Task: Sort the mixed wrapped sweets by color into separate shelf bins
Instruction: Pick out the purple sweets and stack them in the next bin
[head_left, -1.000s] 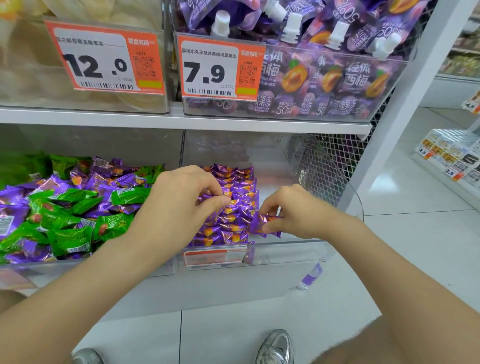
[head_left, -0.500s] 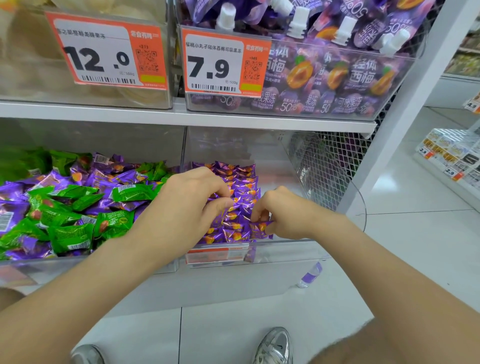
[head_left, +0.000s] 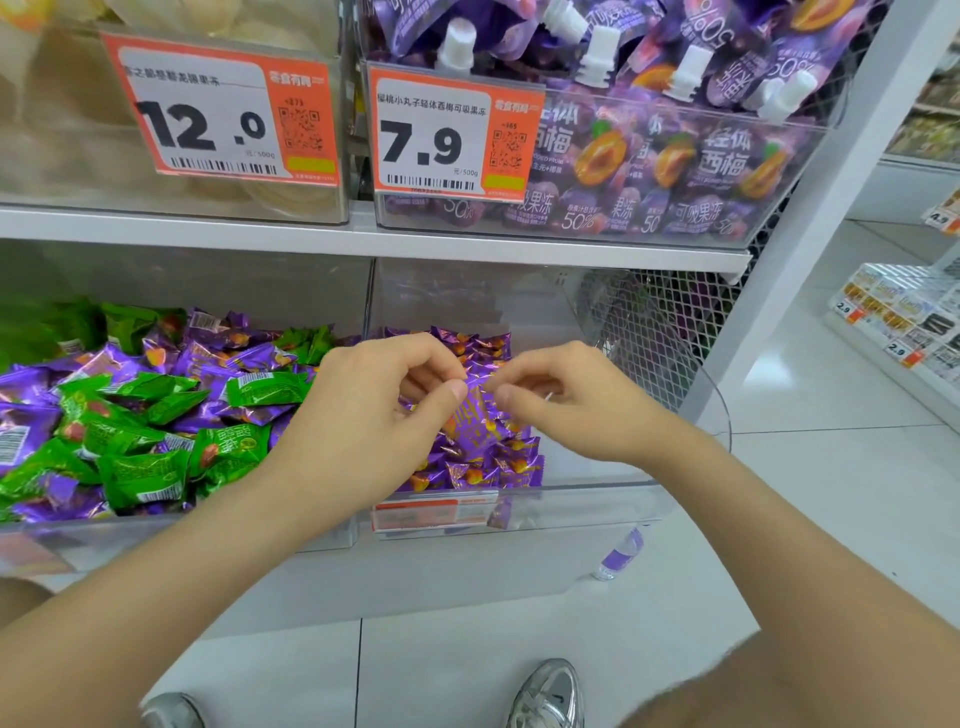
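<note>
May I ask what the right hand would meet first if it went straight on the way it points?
Probably the purple sweet just ahead of the right hand, then the left hand; depth is hard to judge.

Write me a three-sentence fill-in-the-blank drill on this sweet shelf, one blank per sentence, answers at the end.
1. The clear plastic left bin holds purple wrapped sweets mixed with ___ ones.
2. The left hand and the right hand pinch one purple sweet over the clear plastic ___ bin.
3. The orange price tag directly above that bin reads ___.

Missing words: green; right; 7.9
</note>
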